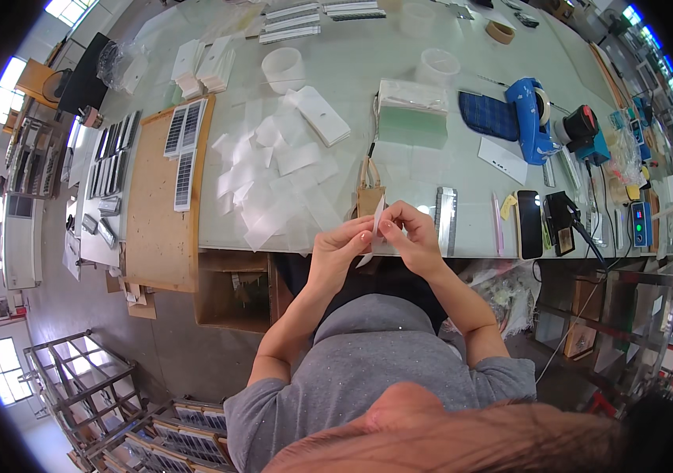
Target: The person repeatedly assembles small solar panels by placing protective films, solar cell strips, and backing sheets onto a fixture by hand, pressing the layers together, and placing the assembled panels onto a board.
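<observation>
At the front edge of the table, my left hand (338,254) and my right hand (414,243) meet, fingers pinched. Between them is a thin white strip (378,211), seen nearly edge-on, gripped by both hands. Just beyond the fingers lies a small brown block (369,200) with a cord running away from it. A loose heap of translucent white sheets (277,169) spreads to the left of my hands. Beyond that heap rests a stack of white cards (322,115). A metal ruler (446,210) lies close to my right hand.
A wooden board (151,189) with dark gridded panels (184,180) stands left. Farther back are a clear round tub (283,69) and a greenish block (413,126). To the right are a blue tape dispenser (527,118), a phone (529,225) and a black holder (561,225).
</observation>
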`<move>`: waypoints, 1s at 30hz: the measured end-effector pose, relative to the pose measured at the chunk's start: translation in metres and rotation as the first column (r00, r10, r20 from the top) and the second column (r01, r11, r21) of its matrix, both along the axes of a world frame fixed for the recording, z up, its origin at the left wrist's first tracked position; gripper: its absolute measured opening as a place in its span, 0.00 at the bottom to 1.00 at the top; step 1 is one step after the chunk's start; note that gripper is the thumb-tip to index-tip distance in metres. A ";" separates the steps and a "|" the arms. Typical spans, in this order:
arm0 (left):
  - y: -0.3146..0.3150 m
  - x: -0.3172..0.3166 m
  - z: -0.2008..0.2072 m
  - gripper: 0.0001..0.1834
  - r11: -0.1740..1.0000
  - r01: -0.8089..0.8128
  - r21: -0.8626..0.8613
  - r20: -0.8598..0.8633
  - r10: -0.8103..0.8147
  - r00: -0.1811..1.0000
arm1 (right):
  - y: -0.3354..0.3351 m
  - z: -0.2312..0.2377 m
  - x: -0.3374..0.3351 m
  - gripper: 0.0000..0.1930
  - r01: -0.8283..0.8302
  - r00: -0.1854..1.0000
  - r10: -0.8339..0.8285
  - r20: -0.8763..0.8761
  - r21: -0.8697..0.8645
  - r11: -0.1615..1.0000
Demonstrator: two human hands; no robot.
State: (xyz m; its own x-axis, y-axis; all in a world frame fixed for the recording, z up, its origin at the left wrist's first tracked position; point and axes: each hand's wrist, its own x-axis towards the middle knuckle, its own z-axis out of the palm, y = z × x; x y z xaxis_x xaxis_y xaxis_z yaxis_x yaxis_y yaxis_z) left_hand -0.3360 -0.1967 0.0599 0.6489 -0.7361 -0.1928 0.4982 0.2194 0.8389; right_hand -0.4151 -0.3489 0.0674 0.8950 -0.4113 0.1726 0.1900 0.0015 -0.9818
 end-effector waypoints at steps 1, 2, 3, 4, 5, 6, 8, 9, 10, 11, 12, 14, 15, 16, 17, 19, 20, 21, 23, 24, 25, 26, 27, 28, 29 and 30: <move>0.000 0.000 -0.002 0.13 1.000 -0.001 0.000 0.001 0.001 1.000 | 0.001 0.002 0.000 0.06 -0.001 1.000 0.001 0.001 0.000 1.000; 0.000 -0.001 -0.005 0.12 1.000 -0.018 -0.021 0.020 0.018 1.000 | 0.001 0.005 0.000 0.07 -0.013 1.000 0.013 0.011 -0.012 1.000; -0.002 -0.001 -0.003 0.11 0.999 -0.032 -0.043 0.038 0.034 0.999 | 0.001 0.009 0.000 0.07 -0.023 0.999 0.024 0.021 -0.024 0.999; -0.004 -0.004 -0.001 0.11 0.999 -0.031 -0.043 0.039 0.033 0.999 | 0.001 0.011 0.000 0.07 -0.022 1.000 0.023 0.021 -0.024 0.999; -0.006 -0.010 0.001 0.10 0.993 -0.116 0.000 0.228 0.113 0.967 | 0.002 0.012 0.000 0.08 0.004 1.000 -0.006 -0.008 -0.133 0.991; -0.007 -0.014 0.005 0.09 0.978 -0.207 0.026 0.412 0.178 0.893 | 0.003 0.013 -0.001 0.09 0.027 0.999 -0.036 -0.034 -0.241 0.970; -0.002 -0.012 -0.002 0.08 0.957 -0.247 0.150 0.513 0.138 0.847 | 0.003 0.009 -0.003 0.08 0.006 0.997 -0.025 -0.077 -0.239 0.971; 0.000 -0.009 -0.003 0.07 0.917 -0.299 0.263 0.603 0.085 0.793 | 0.002 0.007 -0.004 0.08 -0.017 0.993 -0.012 -0.119 -0.237 0.971; 0.001 -0.003 -0.004 0.06 0.919 -0.323 0.228 0.547 0.154 0.823 | 0.000 0.006 -0.007 0.08 -0.018 0.993 -0.010 -0.118 -0.238 0.971; 0.003 0.008 -0.006 0.06 0.917 -0.350 0.194 0.485 0.220 0.846 | -0.003 0.005 -0.010 0.08 -0.220 0.966 0.189 -0.175 -0.184 0.958; 0.013 0.024 -0.015 0.06 0.864 -0.383 0.326 0.496 0.189 0.848 | -0.005 0.005 -0.012 0.08 -0.415 0.897 0.384 -0.219 -0.120 0.902; 0.025 0.051 -0.021 0.07 0.754 -0.494 0.433 0.587 0.180 0.789 | -0.010 0.000 -0.016 0.09 -0.466 0.852 0.445 -0.276 -0.012 0.885; 0.033 0.063 -0.028 0.08 0.698 -0.545 0.465 0.691 0.098 0.716 | -0.011 -0.002 -0.016 0.09 -0.511 0.796 0.513 -0.321 0.098 0.854; 0.039 0.070 -0.033 0.09 0.637 -0.601 0.484 0.775 0.007 0.631 | -0.011 0.001 -0.015 0.10 -0.546 0.731 0.583 -0.355 0.210 0.811; 0.037 0.068 -0.041 0.12 0.586 -0.728 0.356 0.899 -0.001 0.439 | -0.016 0.005 -0.010 0.10 -0.497 0.793 0.403 -0.458 -0.103 0.862; 0.034 0.061 -0.039 0.15 0.619 -0.754 0.220 0.973 -0.087 0.212 | -0.029 -0.004 0.003 0.11 -0.316 0.887 0.141 -0.440 -0.356 0.879; 0.033 0.057 -0.039 0.19 0.662 -0.745 0.082 0.987 -0.158 -0.032 | -0.039 -0.017 0.010 0.12 -0.255 0.928 0.069 -0.366 -0.489 0.834; 0.038 0.052 -0.051 0.22 0.736 -0.675 0.052 0.978 -0.173 -0.113 | -0.044 -0.022 0.017 0.12 -0.259 0.928 0.074 -0.366 -0.489 0.833; 0.044 0.041 -0.071 0.23 0.894 -0.448 -0.014 0.943 -0.138 -0.304 | -0.054 -0.027 0.025 0.11 -0.146 0.971 -0.039 -0.234 -0.721 0.678; 0.045 0.036 -0.074 0.24 0.931 -0.364 0.018 0.947 -0.133 -0.294 | -0.058 -0.033 0.028 0.11 -0.146 0.971 -0.039 -0.234 -0.722 0.677; 0.044 0.031 -0.077 0.24 0.960 -0.277 0.048 0.950 -0.130 -0.283 | -0.060 -0.038 0.030 0.11 -0.132 0.973 -0.047 -0.227 -0.710 0.691; 0.043 0.025 -0.083 0.26 0.964 -0.257 0.065 0.955 -0.135 -0.264 | -0.062 -0.043 0.031 0.12 -0.118 0.974 -0.055 -0.220 -0.699 0.705; 0.040 0.022 -0.082 0.26 0.964 -0.257 0.065 0.955 -0.134 -0.263 | -0.062 -0.043 0.031 0.12 -0.119 0.974 -0.055 -0.221 -0.699 0.705; 0.037 0.019 -0.081 0.23 0.971 -0.235 0.044 0.952 -0.113 -0.286 | -0.062 -0.043 0.031 0.12 -0.119 0.970 -0.066 -0.232 -0.699 0.705; 0.035 0.016 -0.080 0.20 0.977 -0.213 0.024 0.947 -0.091 -0.307 | -0.062 -0.043 0.031 0.12 -0.120 0.967 -0.078 -0.244 -0.699 0.705; 0.033 0.012 -0.075 0.18 0.976 -0.214 0.048 0.950 -0.112 -0.293 | -0.062 -0.044 0.032 0.12 -0.120 0.967 -0.078 -0.244 -0.701 0.703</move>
